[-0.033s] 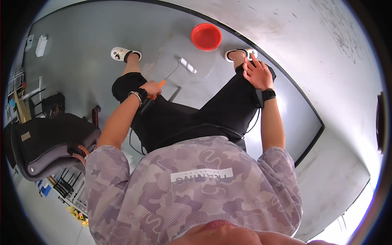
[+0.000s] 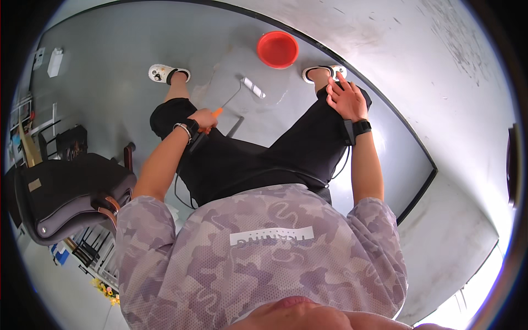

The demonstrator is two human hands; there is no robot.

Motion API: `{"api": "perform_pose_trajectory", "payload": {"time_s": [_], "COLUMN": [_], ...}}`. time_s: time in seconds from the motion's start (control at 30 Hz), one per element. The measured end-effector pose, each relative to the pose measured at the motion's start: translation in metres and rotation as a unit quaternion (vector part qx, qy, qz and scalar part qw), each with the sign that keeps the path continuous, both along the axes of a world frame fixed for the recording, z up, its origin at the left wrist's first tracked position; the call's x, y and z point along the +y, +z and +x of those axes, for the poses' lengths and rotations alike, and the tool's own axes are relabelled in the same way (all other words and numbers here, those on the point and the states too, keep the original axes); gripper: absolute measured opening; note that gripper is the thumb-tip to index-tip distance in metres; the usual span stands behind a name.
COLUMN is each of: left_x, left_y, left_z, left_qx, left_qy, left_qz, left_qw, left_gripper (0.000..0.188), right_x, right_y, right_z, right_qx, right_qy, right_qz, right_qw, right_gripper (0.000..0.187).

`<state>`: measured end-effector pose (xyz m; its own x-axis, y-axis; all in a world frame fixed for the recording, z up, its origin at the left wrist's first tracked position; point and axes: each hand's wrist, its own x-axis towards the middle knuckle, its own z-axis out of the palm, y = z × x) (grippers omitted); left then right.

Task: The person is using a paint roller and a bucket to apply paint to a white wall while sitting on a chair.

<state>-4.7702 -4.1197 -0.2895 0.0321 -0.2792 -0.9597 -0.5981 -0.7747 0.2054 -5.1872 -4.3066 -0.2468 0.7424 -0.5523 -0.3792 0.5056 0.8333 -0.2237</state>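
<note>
My left hand (image 2: 204, 120), by my left knee, is closed round the orange handle of a paint roller (image 2: 253, 87). The roller's bent wire frame reaches forward to a white sleeve over the grey floor; whether the sleeve touches it I cannot tell. My right hand (image 2: 347, 101) rests at my right knee with its fingers spread and nothing in it. Beyond the roller, near my right foot, a round red basin (image 2: 278, 50) stands on the floor. A dark grey bar-like thing (image 2: 235, 127) shows between my legs, partly hidden by my left thigh.
A pale wall (image 2: 418, 82) with dark smudges and a black skirting (image 2: 410, 129) runs along my right. A black padded chair (image 2: 71, 187) with wooden armrests stands at my left. Farther left are a black bag-like thing (image 2: 72, 142) and a white box-shaped thing (image 2: 55, 62).
</note>
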Motion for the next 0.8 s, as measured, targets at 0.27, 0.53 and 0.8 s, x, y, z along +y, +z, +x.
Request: {"api": "perform_pose_trajectory", "payload": {"time_s": [0.27,0.53,0.8], "left_x": [0.005,-0.027,-0.023], "left_y": [-0.027,-0.049,-0.035], "left_z": [0.034,0.027,0.024], "left_qx": [0.053,0.046,-0.122], "left_qy": [0.086,0.033,-0.127], "left_qz": [-0.022,-0.053,-0.136], "left_qw": [0.995,0.997,0.975], "left_gripper": [0.014,0.016,0.027], "right_x": [-0.004,-0.007,-0.011], "right_y": [-0.001,0.000,-0.007], "right_z": [0.009,0.010,0.013], "right_qx": [0.009,0.031,0.034], "right_qy": [0.024,0.045,0.068], "right_qz": [0.002,0.013,0.015], "right_qw": [1.000,0.998,0.997], "right_gripper": [0.051,0.052,0.051]}}
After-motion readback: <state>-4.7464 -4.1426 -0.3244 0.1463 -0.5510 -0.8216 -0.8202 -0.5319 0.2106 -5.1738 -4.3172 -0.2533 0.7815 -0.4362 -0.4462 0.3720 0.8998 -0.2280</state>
